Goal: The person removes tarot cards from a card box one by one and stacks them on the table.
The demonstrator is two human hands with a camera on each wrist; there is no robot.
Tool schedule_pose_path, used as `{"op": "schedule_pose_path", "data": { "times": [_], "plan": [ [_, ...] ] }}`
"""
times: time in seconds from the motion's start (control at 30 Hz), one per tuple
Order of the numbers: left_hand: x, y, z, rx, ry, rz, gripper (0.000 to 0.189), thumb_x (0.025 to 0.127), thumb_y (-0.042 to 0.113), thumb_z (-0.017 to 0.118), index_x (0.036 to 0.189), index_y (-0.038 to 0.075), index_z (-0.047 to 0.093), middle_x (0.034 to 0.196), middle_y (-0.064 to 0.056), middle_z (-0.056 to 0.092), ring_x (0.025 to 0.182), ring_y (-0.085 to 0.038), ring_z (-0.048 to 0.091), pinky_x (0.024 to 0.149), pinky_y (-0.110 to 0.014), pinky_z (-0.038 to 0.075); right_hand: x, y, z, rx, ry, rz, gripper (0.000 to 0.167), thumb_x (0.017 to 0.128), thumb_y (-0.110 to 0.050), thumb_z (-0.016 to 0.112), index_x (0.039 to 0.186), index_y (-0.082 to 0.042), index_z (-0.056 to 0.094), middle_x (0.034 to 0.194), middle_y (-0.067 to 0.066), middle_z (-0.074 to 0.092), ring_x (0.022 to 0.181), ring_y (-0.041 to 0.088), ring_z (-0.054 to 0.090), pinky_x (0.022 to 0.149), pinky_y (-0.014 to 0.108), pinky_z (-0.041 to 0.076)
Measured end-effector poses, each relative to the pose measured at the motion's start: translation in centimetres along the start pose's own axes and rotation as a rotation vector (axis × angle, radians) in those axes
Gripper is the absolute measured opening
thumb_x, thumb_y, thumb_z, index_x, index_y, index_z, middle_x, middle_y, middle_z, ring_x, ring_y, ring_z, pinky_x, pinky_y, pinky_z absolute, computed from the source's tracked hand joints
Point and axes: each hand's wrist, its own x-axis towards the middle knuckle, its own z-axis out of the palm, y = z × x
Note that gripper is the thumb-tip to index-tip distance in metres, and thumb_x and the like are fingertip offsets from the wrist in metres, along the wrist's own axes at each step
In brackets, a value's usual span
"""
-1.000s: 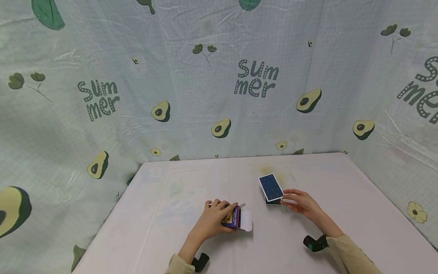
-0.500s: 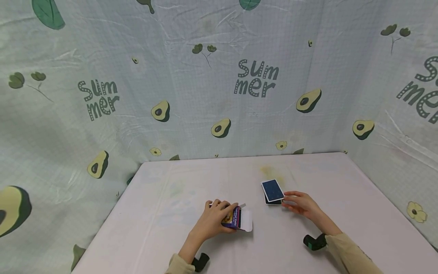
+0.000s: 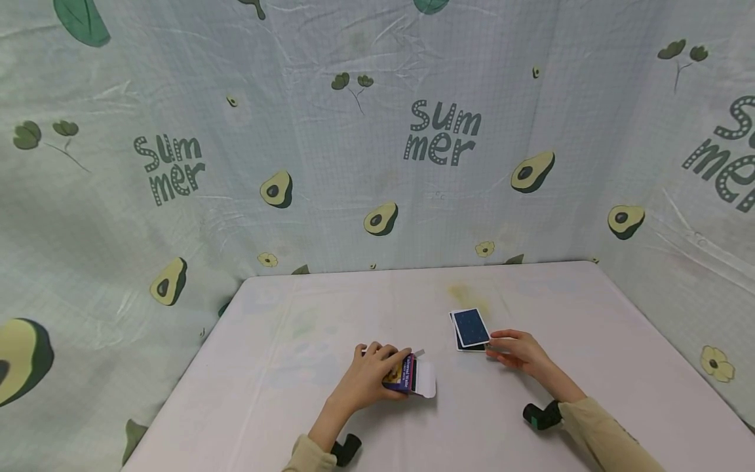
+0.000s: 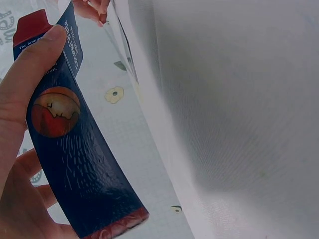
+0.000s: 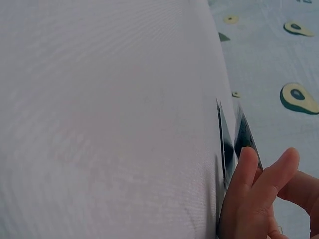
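My left hand (image 3: 367,380) grips a dark blue card box (image 4: 87,159) from above, thumb along one side and fingers on the other. A white flap (image 3: 425,380) stands open at the box's right end. Lettering and a round orange face picture show on its side in the left wrist view. My right hand (image 3: 522,353) pinches a blue-backed card (image 3: 470,327) with a white border by its near right corner. Under it, partly covered, lies another dark card or a small stack (image 3: 476,348) on the table. The right wrist view shows the held card (image 5: 246,133) tilted, with a gap below it.
A white-covered table (image 3: 307,387) spreads around both hands. Behind and beside it hangs a pale curtain (image 3: 330,144) printed with avocados and lettering. Black wrist cameras sit at the left wrist (image 3: 347,450) and the right wrist (image 3: 541,416).
The held card has come down and turned slightly, so it lines up more closely with the card beneath. My right hand has shifted a little; the left hand and box stay put.
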Motion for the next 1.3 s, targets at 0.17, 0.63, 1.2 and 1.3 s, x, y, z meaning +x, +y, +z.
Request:
{"op": "schedule_pose_path", "data": {
  "times": [0.17, 0.63, 1.2, 1.3],
  "plan": [
    [-0.06, -0.06, 0.02, -0.004, 0.013, 0.007, 0.073, 0.064, 0.05, 0.072, 0.128, 0.025, 0.047, 0.11, 0.004, 0.056, 0.094, -0.014, 0.046, 0.085, -0.046, 0.034, -0.01, 0.13, 0.17, -0.061, 0.032, -0.001, 0.046, 0.083, -0.012, 0.06, 0.121, 0.008, 0.043, 0.076, -0.001, 0.065, 0.064, 0.008, 0.064, 0.053, 0.017, 0.046],
    [-0.09, -0.06, -0.19, -0.013, 0.009, 0.004, 0.073, 0.065, 0.05, 0.072, 0.128, 0.024, 0.046, 0.111, 0.005, 0.056, 0.094, -0.014, 0.046, 0.086, -0.046, 0.034, -0.08, 0.03, 0.08, -0.083, 0.05, -0.002, 0.042, 0.084, -0.01, 0.057, 0.118, 0.011, 0.043, 0.073, -0.001, 0.063, 0.06, 0.008, 0.063, 0.051, 0.017, 0.046],
    [-0.03, -0.13, -0.39, -0.012, 0.019, 0.004, 0.074, 0.065, 0.05, 0.072, 0.129, 0.027, 0.045, 0.111, 0.005, 0.056, 0.094, -0.013, 0.046, 0.085, -0.046, 0.034, 0.47, 0.36, 0.0, 0.063, 0.05, -0.034, 0.039, 0.085, -0.003, 0.054, 0.118, 0.015, 0.042, 0.066, -0.002, 0.064, 0.057, 0.006, 0.063, 0.048, 0.016, 0.045],
    [-0.03, -0.12, -0.39, -0.014, 0.021, 0.006, 0.073, 0.065, 0.05, 0.072, 0.129, 0.027, 0.045, 0.11, 0.005, 0.056, 0.094, -0.013, 0.046, 0.085, -0.046, 0.034, 0.46, 0.32, 0.02, 0.056, 0.053, -0.047, 0.037, 0.084, -0.003, 0.054, 0.115, 0.015, 0.044, 0.066, -0.003, 0.064, 0.057, 0.006, 0.063, 0.047, 0.016, 0.044]
  ]
}}
